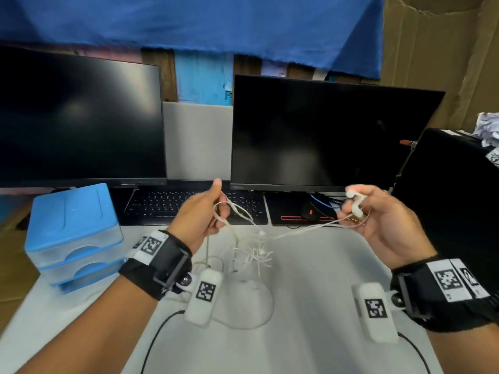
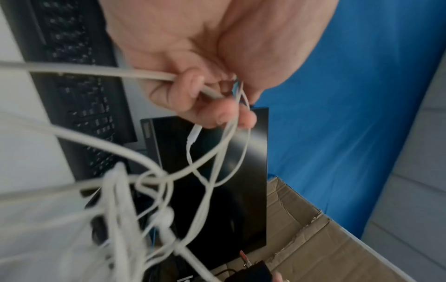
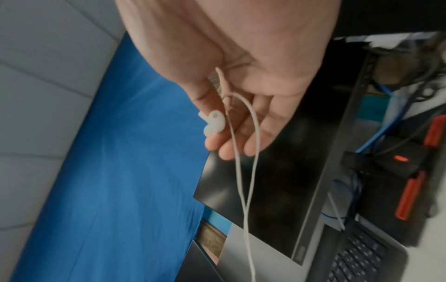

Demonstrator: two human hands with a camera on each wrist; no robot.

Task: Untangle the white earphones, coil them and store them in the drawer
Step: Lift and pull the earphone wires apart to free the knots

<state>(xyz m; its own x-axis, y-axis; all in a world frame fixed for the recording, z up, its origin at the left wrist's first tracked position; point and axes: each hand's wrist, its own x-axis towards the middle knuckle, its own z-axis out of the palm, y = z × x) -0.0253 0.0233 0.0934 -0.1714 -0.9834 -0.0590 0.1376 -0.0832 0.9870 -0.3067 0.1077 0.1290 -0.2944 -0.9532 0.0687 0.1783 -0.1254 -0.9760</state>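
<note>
Desk: pale grey top under both raised hands, carrying two dark monitors, a black keyboard and the blue drawer unit.
Monitors: left monitor and right monitor, both switched off, standing behind the hands.
Drawer unit: blue-topped stack of translucent drawers at the left edge of the desk, near the left forearm. All drawers look closed, and nothing can be made out inside them.
Left hand: raised over the front of the keyboard, fingers curled round several strands of cable; the left wrist view shows fingers pinching the strands, with loops spilling out below.
Right hand: raised at about the same height, well apart from the left, loosely cupped; the thumb pins two earbuds against the fingers, and two strands trail out across them.
White earphones: held in the air between the hands, one stretch drawn fairly taut from hand to hand, and a knotted clump hanging from its middle just above the desk.
Stage: judged as early untangling, with no coiling begun and no drawer opened.
Risk: pulling the hands further apart would likely cinch the hanging knot tighter.
Risk: the loose right-hand hold could let the buds slip, dropping them back into the clump.
</note>
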